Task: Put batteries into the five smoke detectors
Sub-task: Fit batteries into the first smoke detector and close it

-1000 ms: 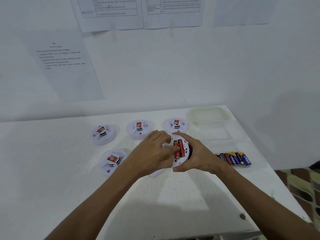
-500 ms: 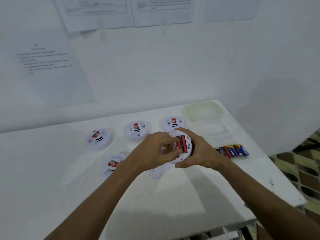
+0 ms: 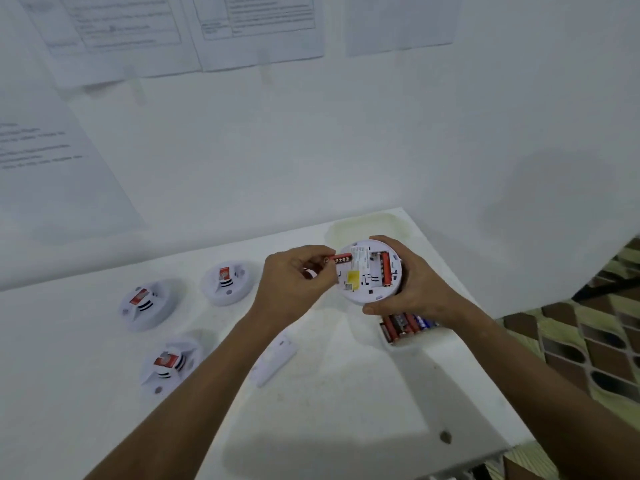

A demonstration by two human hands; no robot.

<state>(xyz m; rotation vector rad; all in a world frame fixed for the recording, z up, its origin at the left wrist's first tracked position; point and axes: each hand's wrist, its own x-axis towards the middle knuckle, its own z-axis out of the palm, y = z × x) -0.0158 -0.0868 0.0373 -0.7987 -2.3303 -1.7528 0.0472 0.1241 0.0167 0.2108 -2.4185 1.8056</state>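
Note:
My right hand (image 3: 415, 289) grips a round white smoke detector (image 3: 369, 271), lifted off the table with its back facing me. One red battery (image 3: 385, 270) sits in its open compartment. My left hand (image 3: 294, 282) pinches a second red battery (image 3: 341, 259) at the detector's upper left edge. Three more white detectors lie on the table: one at the far left (image 3: 143, 304), one behind (image 3: 227, 280), one nearer (image 3: 169, 363). Several spare batteries (image 3: 405, 325) lie in a small tray under my right wrist.
A white battery cover (image 3: 275, 362) lies on the table (image 3: 346, 393) between my forearms. A translucent container (image 3: 367, 225) stands at the table's back right corner. The table's right edge drops to a patterned floor (image 3: 588, 341). Papers hang on the wall.
The detector has been raised and shifted right. My left hand has drawn back from the compartment and now holds a red battery at the detector's edge. The camera has swung right.

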